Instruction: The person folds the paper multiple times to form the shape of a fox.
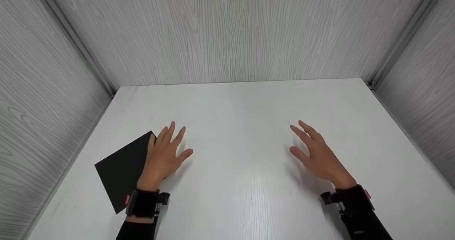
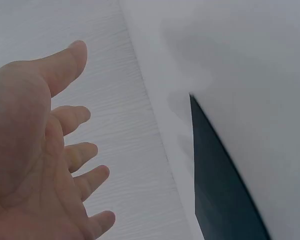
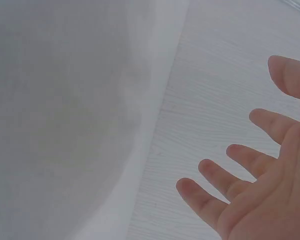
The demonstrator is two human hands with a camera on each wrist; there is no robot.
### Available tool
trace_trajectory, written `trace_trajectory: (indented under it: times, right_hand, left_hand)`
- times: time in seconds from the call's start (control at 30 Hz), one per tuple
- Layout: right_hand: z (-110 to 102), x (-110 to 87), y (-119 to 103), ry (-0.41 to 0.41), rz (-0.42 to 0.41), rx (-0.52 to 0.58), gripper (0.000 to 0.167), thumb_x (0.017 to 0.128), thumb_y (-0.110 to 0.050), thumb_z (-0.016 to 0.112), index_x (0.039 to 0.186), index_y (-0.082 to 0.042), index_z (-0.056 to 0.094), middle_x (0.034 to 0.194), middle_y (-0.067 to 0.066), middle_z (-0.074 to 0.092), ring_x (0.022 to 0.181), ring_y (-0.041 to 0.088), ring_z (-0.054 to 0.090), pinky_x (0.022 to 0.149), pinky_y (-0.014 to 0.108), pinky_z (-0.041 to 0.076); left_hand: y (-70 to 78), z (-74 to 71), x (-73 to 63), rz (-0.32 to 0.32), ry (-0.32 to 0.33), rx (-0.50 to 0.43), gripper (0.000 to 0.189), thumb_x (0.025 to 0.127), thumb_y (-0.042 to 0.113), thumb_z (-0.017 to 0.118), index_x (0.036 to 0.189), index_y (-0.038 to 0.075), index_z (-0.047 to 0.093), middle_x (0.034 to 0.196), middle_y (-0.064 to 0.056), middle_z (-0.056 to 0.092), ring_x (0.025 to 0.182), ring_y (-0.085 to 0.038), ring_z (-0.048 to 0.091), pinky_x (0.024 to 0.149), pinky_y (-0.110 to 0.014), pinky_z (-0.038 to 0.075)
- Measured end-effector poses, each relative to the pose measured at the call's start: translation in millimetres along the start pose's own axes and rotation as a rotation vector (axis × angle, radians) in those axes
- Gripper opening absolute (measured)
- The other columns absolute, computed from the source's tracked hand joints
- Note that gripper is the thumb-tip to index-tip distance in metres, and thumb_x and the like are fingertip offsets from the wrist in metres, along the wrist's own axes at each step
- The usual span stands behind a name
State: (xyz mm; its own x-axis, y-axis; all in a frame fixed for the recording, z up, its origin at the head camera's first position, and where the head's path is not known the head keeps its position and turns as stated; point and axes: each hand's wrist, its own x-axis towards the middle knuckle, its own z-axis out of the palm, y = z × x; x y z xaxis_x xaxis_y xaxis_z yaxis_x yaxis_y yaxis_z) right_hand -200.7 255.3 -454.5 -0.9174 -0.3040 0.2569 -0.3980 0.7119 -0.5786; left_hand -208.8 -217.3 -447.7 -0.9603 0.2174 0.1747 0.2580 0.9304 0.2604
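"Black, flat, straight-edged sheet (image 1: 121, 169), material unclear: where does it lie?"

"Askew on the left part of the smooth white tabletop (image 1: 241, 133), partly hidden behind the left hand (image 1: 161, 160) from the head camera."

"Has that hand got hold of it?"

"No. Its fingers are spread wide with nothing in them, and the left wrist view shows hand and sheet apart. The right hand (image 1: 321, 160) is spread too, equally bare, well apart from the sheet."

"How would it handle?"

"Light, I'd judge, and thin. It looks flat enough to be stiff, like card, but I can't tell whether it bends or creases. It may skid on that smooth top."

"Where to grip?"

"By an edge. I'd raise the exposed near corner with a fingertip, then pinch it, thumb against fingers."
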Motion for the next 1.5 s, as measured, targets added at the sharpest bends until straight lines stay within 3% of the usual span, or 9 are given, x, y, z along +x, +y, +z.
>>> trace_trajectory:
  times: [0.2,0.43,0.7,0.83,1.1,1.5]
  right_hand:
    - [7.7,3.0,-4.8,-0.006,-0.052,0.148,0.064,0.107,-0.033,0.066,0.165,-0.02,0.041,0.171,0.009,0.032,0.154,0.037,0.036,0.114,0.062,0.041]
    - [10.0,1.3,-7.5,-0.119,-0.059,0.262,0.066,0.104,-0.034,0.071,0.163,-0.028,0.042,0.163,0.003,0.044,0.138,0.036,0.056,0.107,0.052,0.052]
    - [9.7,-0.7,-11.1,-0.2,-0.062,0.287,0.072,0.102,-0.032,0.074,0.165,-0.024,0.04,0.162,0.011,0.044,0.134,0.037,0.059,0.106,0.049,0.054]
    - [9.9,-0.2,-10.8,-0.215,-0.073,0.292,0.072,0.102,-0.03,0.074,0.165,-0.022,0.04,0.162,0.014,0.044,0.133,0.037,0.06,0.105,0.05,0.054]
    - [10.6,0.0,-8.8,-0.216,-0.078,0.31,0.071,0.102,-0.027,0.075,0.164,-0.024,0.04,0.16,0.014,0.045,0.131,0.036,0.061,0.105,0.049,0.054]
    - [9.7,-0.3,-6.9,-0.24,-0.094,0.295,0.07,0.103,-0.024,0.074,0.164,-0.014,0.04,0.159,0.016,0.046,0.131,0.039,0.06,0.105,0.049,0.054]
  left_hand:
    - [-34.4,-12.1,-12.7,-0.06,-0.031,-0.022,0.072,0.107,0.048,0.06,0.165,0.01,0.038,0.171,-0.027,0.024,0.155,-0.053,0.025,0.119,-0.079,0.014]
    - [-69.0,-21.2,-22.3,-0.165,-0.128,-0.016,0.075,0.106,0.05,0.061,0.164,0.007,0.039,0.168,-0.032,0.028,0.147,-0.063,0.028,0.113,-0.082,0.021]
    - [-80.8,-24.9,-27.6,-0.263,-0.296,-0.009,0.089,0.103,0.056,0.062,0.166,0.004,0.028,0.166,-0.038,0.021,0.144,-0.068,0.026,0.102,-0.088,0.029]
    - [-79.5,-27.0,-27.1,-0.288,-0.351,-0.014,0.092,0.102,0.057,0.062,0.166,0.001,0.027,0.165,-0.04,0.02,0.145,-0.068,0.024,0.101,-0.087,0.033]
    - [-63.8,-24.1,-18.4,-0.259,-0.356,-0.028,0.086,0.103,0.052,0.063,0.164,-0.001,0.033,0.165,-0.039,0.023,0.147,-0.065,0.024,0.103,-0.083,0.036]
    - [-7.5,-4.3,11.7,-0.16,-0.345,-0.019,0.079,0.102,0.048,0.067,0.163,0.005,0.04,0.168,-0.03,0.029,0.151,-0.056,0.028,0.108,-0.081,0.034]
